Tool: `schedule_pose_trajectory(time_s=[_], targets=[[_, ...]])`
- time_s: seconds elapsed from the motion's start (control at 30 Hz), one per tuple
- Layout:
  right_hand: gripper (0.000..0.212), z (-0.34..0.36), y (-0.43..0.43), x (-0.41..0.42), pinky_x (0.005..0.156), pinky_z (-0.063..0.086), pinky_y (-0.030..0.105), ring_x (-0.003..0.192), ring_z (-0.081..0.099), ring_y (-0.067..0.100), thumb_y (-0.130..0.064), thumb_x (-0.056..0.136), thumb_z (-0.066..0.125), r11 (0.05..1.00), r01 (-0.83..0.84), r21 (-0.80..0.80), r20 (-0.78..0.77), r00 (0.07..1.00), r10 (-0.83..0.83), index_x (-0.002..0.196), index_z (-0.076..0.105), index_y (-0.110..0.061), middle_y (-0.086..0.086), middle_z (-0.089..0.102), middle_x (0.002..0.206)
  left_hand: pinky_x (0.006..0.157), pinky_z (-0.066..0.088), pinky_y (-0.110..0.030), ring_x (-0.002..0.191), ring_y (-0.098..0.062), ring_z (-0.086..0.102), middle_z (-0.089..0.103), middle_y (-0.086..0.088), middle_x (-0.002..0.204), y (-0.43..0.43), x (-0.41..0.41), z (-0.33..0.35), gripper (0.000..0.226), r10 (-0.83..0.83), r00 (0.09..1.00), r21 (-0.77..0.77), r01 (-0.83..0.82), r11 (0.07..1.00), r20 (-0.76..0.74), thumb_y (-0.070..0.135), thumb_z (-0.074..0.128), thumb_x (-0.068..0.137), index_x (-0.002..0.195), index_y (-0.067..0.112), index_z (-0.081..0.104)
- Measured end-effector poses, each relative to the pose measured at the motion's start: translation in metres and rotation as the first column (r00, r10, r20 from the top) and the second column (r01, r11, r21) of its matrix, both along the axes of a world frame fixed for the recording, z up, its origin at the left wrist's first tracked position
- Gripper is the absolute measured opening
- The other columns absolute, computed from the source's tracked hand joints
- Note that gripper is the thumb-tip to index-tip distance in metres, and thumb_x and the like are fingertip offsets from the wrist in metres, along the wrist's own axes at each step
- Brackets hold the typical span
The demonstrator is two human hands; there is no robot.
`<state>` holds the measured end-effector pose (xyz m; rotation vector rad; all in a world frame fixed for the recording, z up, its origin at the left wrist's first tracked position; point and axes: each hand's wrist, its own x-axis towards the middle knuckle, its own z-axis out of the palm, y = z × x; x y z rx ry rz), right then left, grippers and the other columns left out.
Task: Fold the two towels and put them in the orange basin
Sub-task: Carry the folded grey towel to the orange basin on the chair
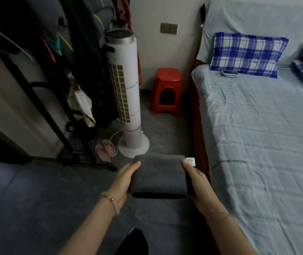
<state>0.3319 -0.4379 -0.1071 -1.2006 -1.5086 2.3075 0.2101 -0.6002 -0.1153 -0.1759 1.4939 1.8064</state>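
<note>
A dark grey towel (159, 176), folded into a thick rectangle, is held in the air above the floor between both hands. My left hand (124, 183) grips its left side, thumb on top. My right hand (200, 183) grips its right side, where a small white label (190, 161) sticks out. No second towel and no orange basin appear in view.
A bed with a pale blue sheet (266, 135) fills the right, with a blue checked pillow (246, 54) and a phone (229, 73) on it. A white tower fan (126, 92), a red plastic stool (166, 91), pink slippers (105, 150) and a black clothes rack (58, 107) stand ahead and left.
</note>
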Motion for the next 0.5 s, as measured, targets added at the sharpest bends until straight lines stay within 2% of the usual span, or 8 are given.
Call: schedule_pose_trajectory(time_s=[0.07,0.27,0.4,0.5], targets=[[0.043,-0.001,0.021,-0.021,0.099,0.048,0.04,0.1,0.068,0.019,-0.048,0.082,0.063,1.0,0.017,0.011,0.004,1.0,-0.017,0.111,0.067,-0.016,0.002,0.073,0.104,0.075,0.05,-0.032,0.095,-0.022,0.066,0.071,-0.01,0.101,0.023,-0.023,0.001,0.02,-0.024,1.0,-0.008,0.024,1.0,-0.004,0.025,0.059,0.087,0.1,0.011,0.066],[0.05,-0.008,0.082,-0.091,0.097,0.049,0.039,0.099,0.068,0.019,-0.052,0.079,0.064,0.997,0.082,0.005,-0.003,0.997,-0.082,0.113,0.066,-0.016,0.003,0.073,0.105,0.077,0.05,-0.032,0.104,-0.023,0.063,0.068,-0.009,0.11,0.089,-0.099,-0.006,0.033,-0.122,0.992,-0.013,0.122,0.993,-0.019,0.03,0.059,0.088,0.113,0.009,0.062],[0.047,-0.003,0.125,-0.144,0.096,0.051,0.039,0.098,0.069,0.019,-0.051,0.081,0.063,0.993,0.119,0.017,0.001,0.993,-0.119,0.111,0.067,-0.015,0.003,0.074,0.102,0.089,0.05,-0.039,0.104,-0.024,0.063,0.069,-0.009,0.11,0.137,-0.157,-0.009,0.03,-0.164,0.986,-0.038,0.164,0.986,-0.01,0.031,0.059,0.087,0.11,0.013,0.064],[0.053,0.002,0.161,-0.187,0.096,0.05,0.039,0.098,0.069,0.019,-0.055,0.076,0.064,0.992,0.126,0.029,0.008,0.992,-0.126,0.111,0.067,-0.015,0.003,0.074,0.102,0.086,0.05,-0.036,0.102,-0.023,0.064,0.069,-0.007,0.109,0.174,-0.203,-0.002,0.022,-0.2,0.98,-0.044,0.199,0.979,-0.015,0.029,0.058,0.089,0.103,0.016,0.066]])
